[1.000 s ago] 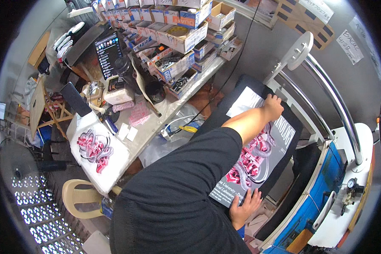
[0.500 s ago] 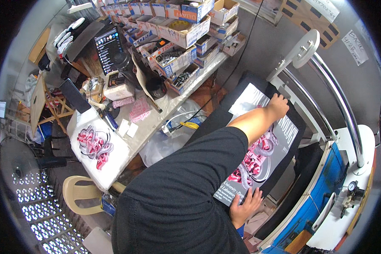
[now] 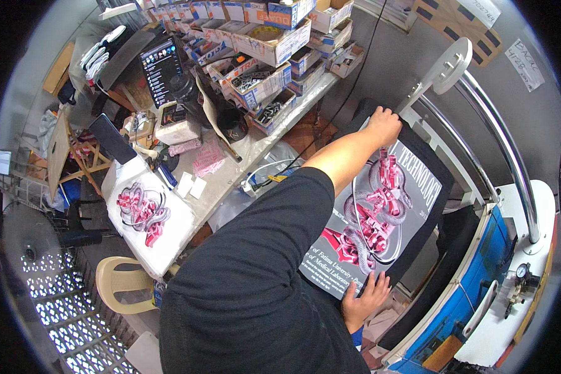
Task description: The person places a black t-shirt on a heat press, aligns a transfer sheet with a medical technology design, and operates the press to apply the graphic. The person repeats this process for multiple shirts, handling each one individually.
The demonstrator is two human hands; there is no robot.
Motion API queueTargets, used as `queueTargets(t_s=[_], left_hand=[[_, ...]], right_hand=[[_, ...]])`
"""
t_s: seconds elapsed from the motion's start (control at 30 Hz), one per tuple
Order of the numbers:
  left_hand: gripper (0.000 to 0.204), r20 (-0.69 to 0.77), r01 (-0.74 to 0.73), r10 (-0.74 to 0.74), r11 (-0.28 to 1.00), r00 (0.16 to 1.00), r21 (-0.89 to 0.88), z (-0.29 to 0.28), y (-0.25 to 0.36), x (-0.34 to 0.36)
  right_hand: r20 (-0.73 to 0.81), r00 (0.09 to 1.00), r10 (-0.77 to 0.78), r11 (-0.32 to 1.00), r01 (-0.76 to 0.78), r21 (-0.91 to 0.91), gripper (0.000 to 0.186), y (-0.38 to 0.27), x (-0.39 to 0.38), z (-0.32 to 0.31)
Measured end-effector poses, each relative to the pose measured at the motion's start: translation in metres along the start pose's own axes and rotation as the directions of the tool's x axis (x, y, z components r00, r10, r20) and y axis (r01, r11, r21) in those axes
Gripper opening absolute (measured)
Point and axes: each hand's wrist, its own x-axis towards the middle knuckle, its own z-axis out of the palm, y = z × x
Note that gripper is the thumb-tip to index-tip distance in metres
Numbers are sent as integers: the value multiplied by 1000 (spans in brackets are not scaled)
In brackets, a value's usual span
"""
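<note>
A black fabric panel lies on the press's platen, bearing a grey print with pink and silver snake artwork and white lettering. My left hand, reaching across in a black sleeve, is curled at the panel's top over the print's upper end; what its fingers grip is hidden. Near the print's lower edge rests my right hand, fingers spread and holding nothing.
A cluttered table at left holds stacked parts boxes, a screen, a phone and a printed white shirt. A beige chair stands below. The press's metal arms and blue-sided frame flank the right.
My left hand has moved up and leftward. The white sheet seen beside it earlier is now largely out of sight, exposing more lettering and artwork. My right hand stays spread near the lower edge.
</note>
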Motion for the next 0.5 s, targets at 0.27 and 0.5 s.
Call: queueTargets(t_s=[0.27,0.5], left_hand=[[25,181,166,-140,976,974,-141,-9,-11,7],[32,-27,74,-83,970,996,-233,-1,-14,-12]], right_hand=[[0,1000,5,1000,-5,2,65,2,0,0],[-6,1000,5,1000,-5,-3,64,-1,0,0]])
